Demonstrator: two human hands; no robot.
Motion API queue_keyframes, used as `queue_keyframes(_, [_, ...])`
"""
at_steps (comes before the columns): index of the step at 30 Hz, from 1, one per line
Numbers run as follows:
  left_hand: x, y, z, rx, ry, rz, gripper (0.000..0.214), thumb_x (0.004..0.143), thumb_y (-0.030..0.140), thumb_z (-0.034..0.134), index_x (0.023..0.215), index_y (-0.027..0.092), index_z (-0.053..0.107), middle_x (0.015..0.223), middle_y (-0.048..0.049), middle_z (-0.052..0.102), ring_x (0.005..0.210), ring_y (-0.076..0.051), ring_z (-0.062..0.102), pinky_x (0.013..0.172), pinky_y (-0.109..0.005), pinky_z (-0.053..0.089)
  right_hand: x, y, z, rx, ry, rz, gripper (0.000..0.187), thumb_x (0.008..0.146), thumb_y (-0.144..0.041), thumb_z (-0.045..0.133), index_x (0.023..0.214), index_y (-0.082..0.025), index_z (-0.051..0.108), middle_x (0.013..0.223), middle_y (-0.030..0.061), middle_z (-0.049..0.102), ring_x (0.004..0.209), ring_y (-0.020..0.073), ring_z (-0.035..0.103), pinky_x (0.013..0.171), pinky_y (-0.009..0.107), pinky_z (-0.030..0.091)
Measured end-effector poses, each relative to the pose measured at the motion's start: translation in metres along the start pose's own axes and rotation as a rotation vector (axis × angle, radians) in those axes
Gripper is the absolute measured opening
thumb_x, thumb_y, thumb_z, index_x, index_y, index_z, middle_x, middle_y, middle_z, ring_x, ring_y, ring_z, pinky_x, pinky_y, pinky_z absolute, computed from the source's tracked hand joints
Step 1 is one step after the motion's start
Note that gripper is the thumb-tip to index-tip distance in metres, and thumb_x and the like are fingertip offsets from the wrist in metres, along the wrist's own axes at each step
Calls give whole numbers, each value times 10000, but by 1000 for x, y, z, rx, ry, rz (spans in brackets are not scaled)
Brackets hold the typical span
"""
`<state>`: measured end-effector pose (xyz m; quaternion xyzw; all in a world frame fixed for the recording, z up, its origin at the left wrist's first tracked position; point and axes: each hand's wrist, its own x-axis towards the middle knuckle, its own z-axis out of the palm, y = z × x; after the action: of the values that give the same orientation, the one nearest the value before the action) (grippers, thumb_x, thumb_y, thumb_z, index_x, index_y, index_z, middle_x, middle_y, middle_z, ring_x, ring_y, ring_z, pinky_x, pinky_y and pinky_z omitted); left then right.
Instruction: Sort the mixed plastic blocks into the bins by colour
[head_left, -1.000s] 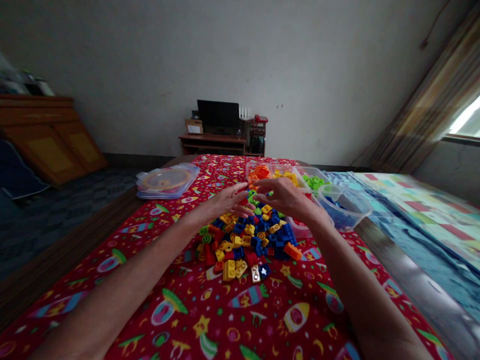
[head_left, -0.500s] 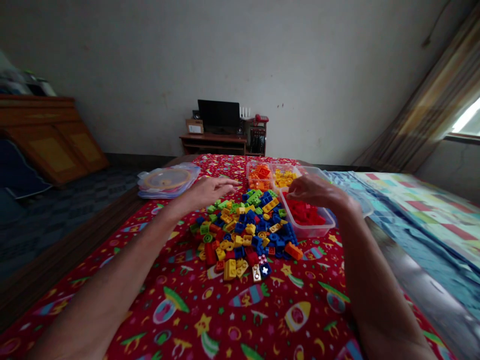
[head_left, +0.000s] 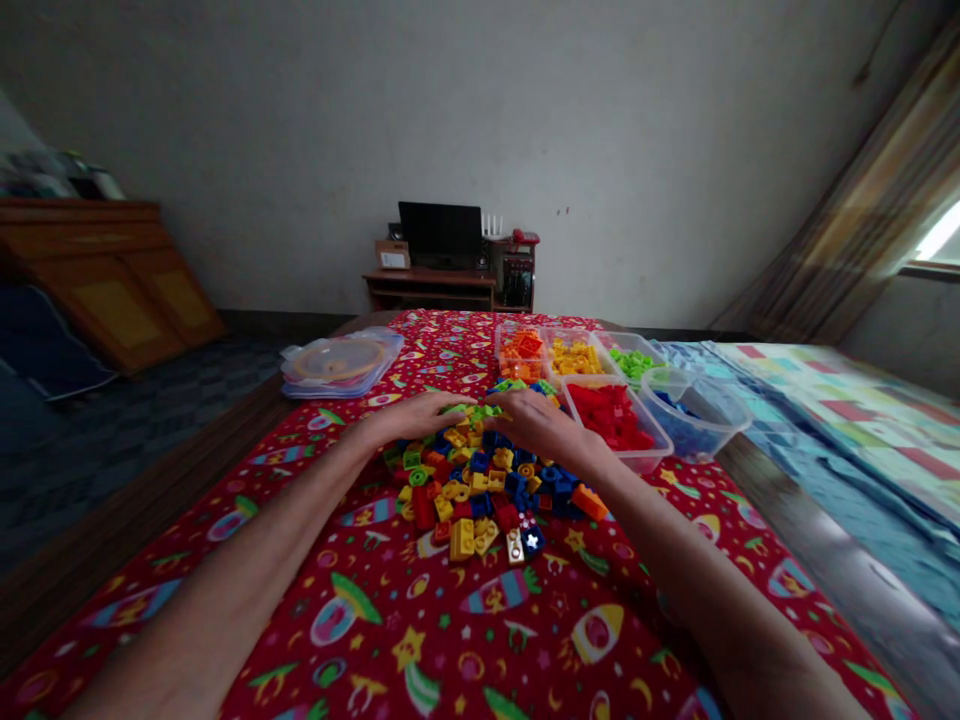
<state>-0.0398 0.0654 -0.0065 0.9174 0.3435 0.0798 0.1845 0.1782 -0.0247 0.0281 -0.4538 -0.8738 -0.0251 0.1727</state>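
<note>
- Red bricks [head_left: 611, 418], orange bricks [head_left: 523, 347], yellow bricks [head_left: 574, 357], green bricks [head_left: 632, 363] and blue bricks [head_left: 673, 403] sat separated in plastic tubs [head_left: 651, 460].
- A mixed brick pile [head_left: 478, 482] was still unseparated on the worktop's rocket-print cloth [head_left: 525, 655].
- Left hand [head_left: 424, 413] and right hand [head_left: 534, 418] arched over its far side; how far their fingers opened, or on what, I couldn't tell.

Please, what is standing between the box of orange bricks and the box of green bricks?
A clear plastic box holding yellow bricks stands between them, as the head view shows.
</note>
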Motion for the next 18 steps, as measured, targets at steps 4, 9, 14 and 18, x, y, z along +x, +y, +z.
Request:
queue_keyframes(4, [2,7,0,25,19,-23,563,878,518,395,1267,142,549,1292,-96,585,1150,-225,547,985,-291,397,2,-3,18,60,-107,-42,225,869,-215,567,1064,-175,672,955,100,687,871,165,610,762,254,421])
queue_keyframes(9, [1,9,-3,51,17,-57,510,813,502,534,1191,168,606,1213,-90,625,1093,-218,571,948,-283,419,4,6,16,206,-77,-62,146,826,-151,593,913,-144,711,859,77,705,807,142,621,729,229,409])
queue_keyframes(14, [-1,7,-6,98,-4,-33,439,670,396,717,1067,214,675,1165,-69,646,1102,-231,556,966,-300,402,9,15,11,258,-22,76,152,762,-101,565,821,-131,702,782,54,695,706,123,600,619,205,374])
queue_keyframes(18, [1,12,-6,85,3,-12,255,708,338,681,925,211,720,1071,-69,686,1031,-229,589,939,-310,414,8,20,10,218,-88,91,162,743,-100,541,794,-150,686,756,35,670,652,113,557,571,207,336])
